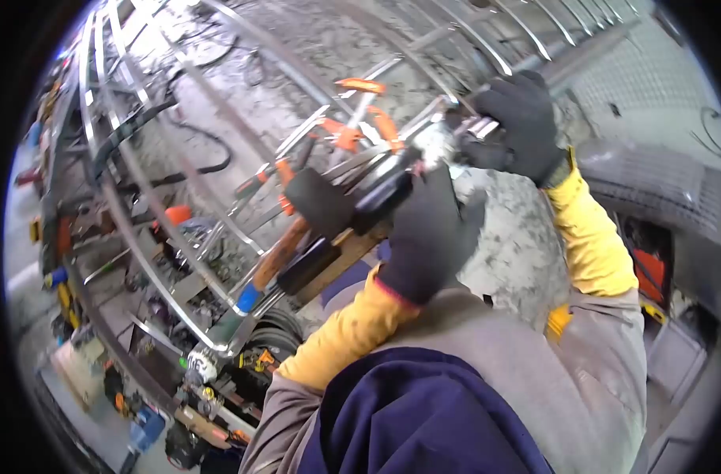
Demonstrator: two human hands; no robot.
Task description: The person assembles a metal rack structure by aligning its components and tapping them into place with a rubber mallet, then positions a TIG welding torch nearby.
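Observation:
My right hand (522,130), in a dark glove, is closed around a shiny metal piece (483,128) near the end of a metal bar; its exact kind is blurred. My left hand (427,237), also gloved, has its thumb apart from its fingers and reaches up towards the same spot, partly smeared by motion. Just left of it lies a black cylindrical object (382,199). Beside that rests a mallet with a black head (319,201), a wooden handle and a blue end. Orange-handled clamps (348,134) sit on the metal bars above.
Curved metal tubes (151,221) of a large frame spread across the left and top. Tools and loose parts crowd the lower left, with a blue power tool (145,428) among them. A black cable (218,162) loops over the floor. Wrapped grey material (653,186) lies at the right.

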